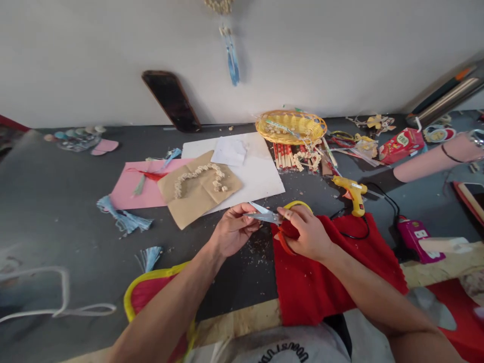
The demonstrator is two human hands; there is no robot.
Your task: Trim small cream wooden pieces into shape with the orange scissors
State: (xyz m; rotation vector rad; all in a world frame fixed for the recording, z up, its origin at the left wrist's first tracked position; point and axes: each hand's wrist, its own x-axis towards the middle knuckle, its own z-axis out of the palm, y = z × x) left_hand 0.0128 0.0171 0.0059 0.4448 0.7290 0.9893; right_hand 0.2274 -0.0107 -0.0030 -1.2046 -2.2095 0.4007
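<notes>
Nearest of all is the person's grey shirt (280, 348) with dark lettering at the bottom edge, and both bare forearms reach forward from it over the dark table (56, 201). Their right hand (308, 234) is closed around the yellow and orange handles of a pair of scissors (264, 216), whose blades are parted and point left. It rests on the upper corner of a red cloth (321, 287) that hangs over the table's near edge. The left hand (232, 232) sits just beside the blade tips, fingers curled and thumb touching the metal; I cannot tell whether it pinches anything between them. Small crumbs and shavings lie on the table under both hands.

Beyond the hands lies a white sheet (260, 171), overlapped by crumpled brown paper (196, 194) carrying a curved string of pale beads. Pink paper (136, 189) lies to its left, with a blue tassel (124, 219) near it. A yellow glue gun (353, 191) stands just past the cloth, a yellow woven basket (291, 126) sits further back, and a dark phone (172, 101) leans tilted against the wall
</notes>
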